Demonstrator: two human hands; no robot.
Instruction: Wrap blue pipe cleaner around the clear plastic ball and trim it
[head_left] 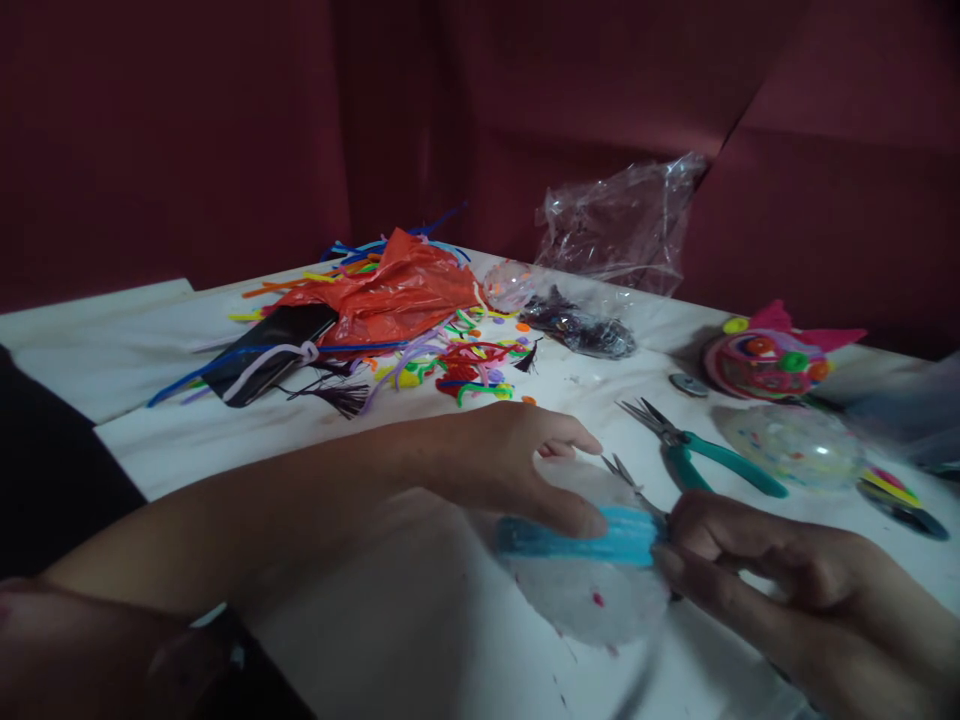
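The left hand (517,460) curls over a clear ball (592,560), thumb pressed on a blue strip (577,535) that crosses it — the fingers beyond are partly hidden by the ball. The right hand (780,570) is closed around small scissors (630,482); only the blade tips show, poking up just past the strip's right end, and motion blur makes it hard to say whether they touch it. The ball sits between both hands on the white table (225,430). Just behind lie green pliers (705,450), another clear ball (795,445) and a decorated ball (765,360). Further left — orange plastic (397,285), pipe cleaners (472,370) and a black phone (266,350). A clear bag (622,225) stands at the back.
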